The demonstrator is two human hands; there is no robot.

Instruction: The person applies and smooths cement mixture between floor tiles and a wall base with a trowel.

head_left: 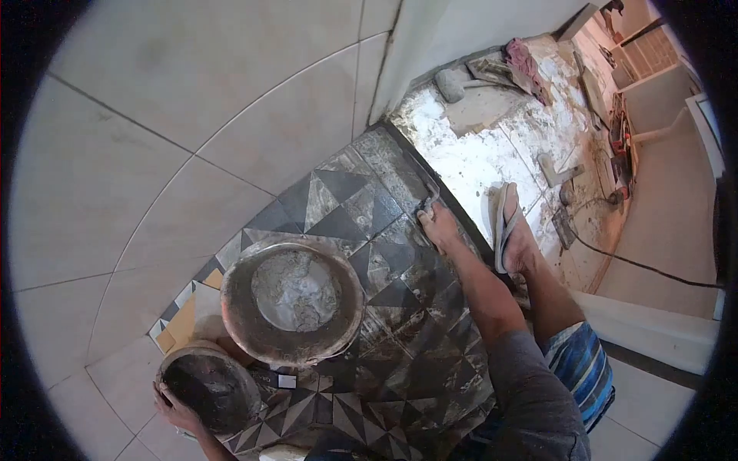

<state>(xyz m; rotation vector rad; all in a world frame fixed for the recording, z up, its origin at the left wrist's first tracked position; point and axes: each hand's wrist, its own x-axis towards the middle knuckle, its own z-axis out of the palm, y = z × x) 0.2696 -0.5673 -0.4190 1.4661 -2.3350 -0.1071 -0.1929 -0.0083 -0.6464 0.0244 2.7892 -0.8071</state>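
My left hand [181,415] is closed on the outer rim of a smaller, mortar-stained bucket [244,376] at the lower left. Dark residue coats the inside of that bucket. Beside it stands a larger bucket [350,284] holding wet grey mortar [296,296]. Far to the right, my right hand [440,227] is closed around a trowel [434,190], low over the patterned tile floor [384,276] by the dark threshold strip [442,180]. Only the trowel's thin bent metal part shows clearly; my hand covers its handle.
Beige tiled wall [231,100] borders the left side. Past the threshold, dusty floor [477,161] holds a mallet [453,83], a pink cloth [525,65] and a black cable [638,257]. My sandalled foot [513,234] rests there. Cardboard [178,323] leans behind the buckets.
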